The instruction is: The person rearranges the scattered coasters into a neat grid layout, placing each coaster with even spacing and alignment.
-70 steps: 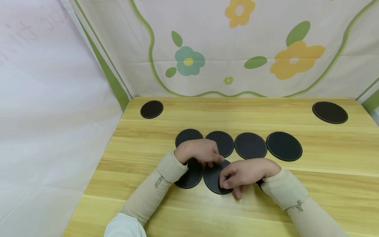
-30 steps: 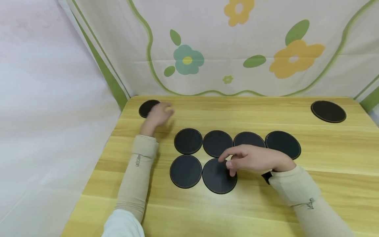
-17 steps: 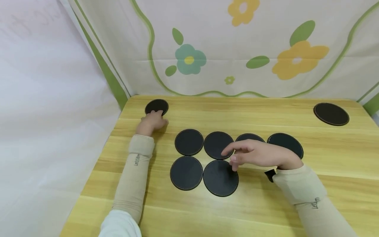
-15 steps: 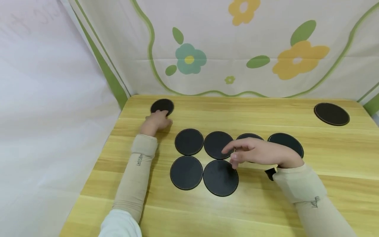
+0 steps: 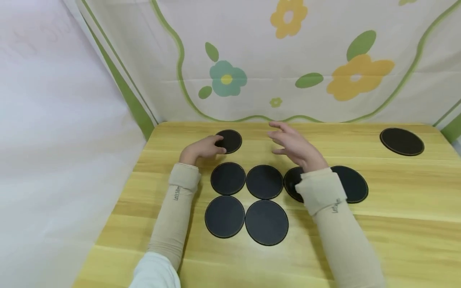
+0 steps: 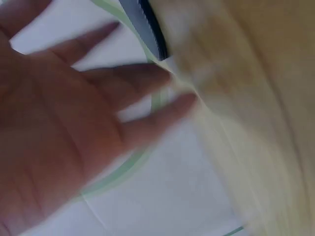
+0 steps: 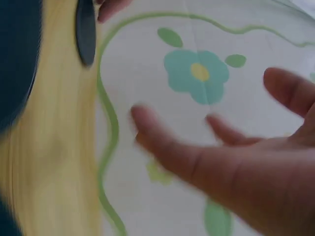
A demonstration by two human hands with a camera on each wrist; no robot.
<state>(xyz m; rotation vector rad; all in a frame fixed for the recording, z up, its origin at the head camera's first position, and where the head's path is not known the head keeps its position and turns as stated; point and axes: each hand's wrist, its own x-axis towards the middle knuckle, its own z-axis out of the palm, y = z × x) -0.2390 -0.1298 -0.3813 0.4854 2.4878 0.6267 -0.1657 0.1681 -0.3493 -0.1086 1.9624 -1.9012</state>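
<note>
My left hand [image 5: 206,147] reaches over the left edge of a round black coaster [image 5: 232,141] with a stitched rim, lying flat near the back of the table. In the left wrist view that hand [image 6: 64,113] has its fingers spread, close to a coaster [image 6: 142,24]; blur hides whether they touch it. My right hand [image 5: 293,145] hovers to the right of this coaster, holding nothing. Its fingers are parted in the right wrist view, where a coaster [image 7: 86,34] stands edge-on beside my left fingertips [image 7: 112,7].
Several more black coasters lie closely together mid-table, including a back-row one [image 5: 264,182] and a front one [image 5: 266,223]. My right sleeve [image 5: 322,192] partly covers two of that row. Another coaster [image 5: 402,141] lies at the back right corner. A flowered curtain [image 5: 252,48] hangs behind the table [image 5: 144,192].
The far-left coaster has slid right along the back of the table with my left hand at it. My right hand has moved away from the front coaster toward the back.
</note>
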